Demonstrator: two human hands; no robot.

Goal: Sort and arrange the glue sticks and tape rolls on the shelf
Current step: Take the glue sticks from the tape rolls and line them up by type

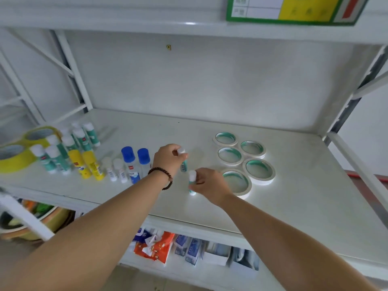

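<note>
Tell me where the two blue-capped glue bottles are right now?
In the head view, the two blue-capped glue bottles stand upright left of centre on the white metal shelf, between the small white-capped sticks and the left hand.

From my remote seat I count five white tape rolls (243,160) lying flat on the shelf (294,206), clustered at right. Two yellow tape rolls (25,148) sit at far left. Beside them stands a cluster of green-and-white glue sticks (69,148); I make out about eight, though blur and overlap keep me from being sure. Two yellow glue sticks (86,163) stand in front of them, then two small white glue sticks (115,170), then two blue-capped glue bottles (136,162). Two more green-and-white sticks stand mid-shelf, one in my left hand (168,158), one in my right hand (210,184).
</note>
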